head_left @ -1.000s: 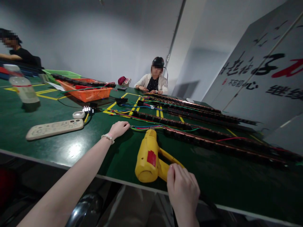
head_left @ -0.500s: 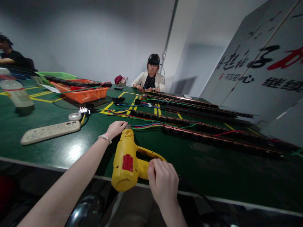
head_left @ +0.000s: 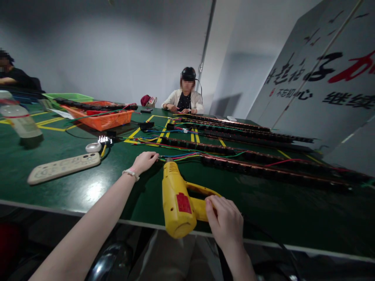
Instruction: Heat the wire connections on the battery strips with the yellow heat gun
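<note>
At my far left a person in black (head_left: 17,78) sits beyond the end of the bench (head_left: 293,222), and nearer me a bottle (head_left: 25,123) with pale liquid stands on the green top. To its right the phone (head_left: 64,168) lies with its lenses up, and behind it are a green basket (head_left: 88,96) and an orange basket (head_left: 114,119), with a dark strip lying across them. A small white case (head_left: 93,147) sits just beside the phone's lens end. My left grip (head_left: 143,162), a bracelet (head_left: 131,174) at its wrist, is closed, its fingertips pinching the ends of the coloured wires (head_left: 186,156), low over the bench. Behind it, at the far edge, I see a maroon cap (head_left: 145,100). The heat gun (head_left: 178,203) comes next, slanted over the near edge, its nozzle at the wires just right of my left fingertips; I can't tell whether it touches them. Across the bench sits a person in a white jacket (head_left: 175,99), both hands low at the edge. My right grip (head_left: 225,216) is wrapped around the gun's handle. Further right, long dark strips (head_left: 278,172) run side by side along the bench, the nearest joined to those wires, and a lettered panel (head_left: 319,111) stands behind them.
</note>
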A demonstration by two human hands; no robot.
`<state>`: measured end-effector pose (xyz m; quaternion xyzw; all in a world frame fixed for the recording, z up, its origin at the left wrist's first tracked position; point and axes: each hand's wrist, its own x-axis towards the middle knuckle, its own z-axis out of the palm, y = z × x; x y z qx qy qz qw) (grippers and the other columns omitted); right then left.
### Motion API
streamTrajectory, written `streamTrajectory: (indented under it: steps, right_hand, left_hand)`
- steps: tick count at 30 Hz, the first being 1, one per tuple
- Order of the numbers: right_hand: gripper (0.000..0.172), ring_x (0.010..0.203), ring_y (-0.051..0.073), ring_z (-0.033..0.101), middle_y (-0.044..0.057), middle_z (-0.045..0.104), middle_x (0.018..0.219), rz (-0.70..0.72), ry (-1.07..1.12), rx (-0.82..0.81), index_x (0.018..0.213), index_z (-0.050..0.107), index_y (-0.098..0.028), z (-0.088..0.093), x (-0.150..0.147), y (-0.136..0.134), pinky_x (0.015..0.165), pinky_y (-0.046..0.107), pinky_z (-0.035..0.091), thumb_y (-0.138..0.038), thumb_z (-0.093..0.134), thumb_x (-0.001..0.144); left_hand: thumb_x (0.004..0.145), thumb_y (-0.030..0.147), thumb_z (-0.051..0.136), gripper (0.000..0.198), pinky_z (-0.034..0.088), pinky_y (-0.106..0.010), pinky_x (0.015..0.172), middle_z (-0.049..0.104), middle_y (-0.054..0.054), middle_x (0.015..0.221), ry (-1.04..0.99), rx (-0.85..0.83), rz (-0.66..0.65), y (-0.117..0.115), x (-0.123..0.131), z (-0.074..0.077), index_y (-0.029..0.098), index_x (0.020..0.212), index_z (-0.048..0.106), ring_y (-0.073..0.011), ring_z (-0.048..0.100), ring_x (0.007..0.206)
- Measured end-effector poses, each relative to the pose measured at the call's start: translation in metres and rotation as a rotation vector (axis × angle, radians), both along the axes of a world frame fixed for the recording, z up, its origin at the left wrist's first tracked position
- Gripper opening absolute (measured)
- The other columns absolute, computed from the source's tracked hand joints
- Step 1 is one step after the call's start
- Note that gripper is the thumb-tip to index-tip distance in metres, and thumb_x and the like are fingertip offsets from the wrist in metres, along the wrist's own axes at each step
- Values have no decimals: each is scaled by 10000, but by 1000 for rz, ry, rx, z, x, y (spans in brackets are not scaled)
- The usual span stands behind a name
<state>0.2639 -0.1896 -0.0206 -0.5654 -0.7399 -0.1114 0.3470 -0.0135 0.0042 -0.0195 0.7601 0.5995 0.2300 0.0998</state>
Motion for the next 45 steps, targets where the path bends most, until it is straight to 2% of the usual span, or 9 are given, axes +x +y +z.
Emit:
streamTrajectory:
  steps: [15,21,23,27,29,33,38,45]
  right_hand:
    - [422,693,148,597,49,685,772,-281,-252,210,792,654,-157,-5,60,1,672,259,381,-320,308,971]
    - [444,750,155,609,47,688,822,-248,-318,146,843,647,-145,2,62,-3,684,272,381,-317,263,986]
    - [428,776,165,602,37,680,840,-238,-300,105,879,637,-153,6,59,-5,698,287,374,-332,263,986]
    - [385,909,200,580,38,670,938,-181,-273,97,985,618,-165,11,43,-6,822,325,348,-356,284,981]
    - [385,866,181,579,31,670,928,-134,-248,78,1005,611,-163,9,34,-3,793,301,351,-319,259,988]
    - [361,772,179,562,29,660,858,-157,-218,78,992,611,-162,1,20,3,700,287,340,-296,276,984]
    - [335,759,186,541,36,649,836,-166,-164,112,978,611,-165,-5,2,5,712,295,322,-257,289,978]
    - [284,739,179,519,27,637,804,-127,-109,117,946,603,-172,-1,-31,-3,700,288,305,-202,321,961]
  left_hand:
    - [895,463,316,428,318,-249,588,700,-27,847,-4,-32,4,-4,2,5,220,737,631,-190,603,779]
    - [897,459,316,427,323,-247,589,700,-23,853,2,-27,13,-4,3,5,222,738,635,-188,605,788]
    - [898,455,316,425,327,-248,587,700,-20,847,1,-26,13,-3,3,5,224,735,634,-189,608,785]
    - [898,454,318,423,328,-248,583,699,-17,838,5,-26,17,-2,3,4,226,733,634,-189,608,780]
    - [894,458,321,423,327,-248,584,697,-19,833,8,-30,24,-2,2,4,223,728,631,-189,605,774]
    - [888,459,318,417,322,-254,581,688,-16,815,10,-33,23,-1,2,4,226,718,619,-190,598,761]
    - [883,465,317,416,319,-258,576,681,-15,804,4,-31,23,-1,2,3,228,713,614,-193,593,752]
    - [877,469,307,422,313,-260,583,685,-25,833,9,-25,31,1,2,1,234,731,626,-201,593,778]
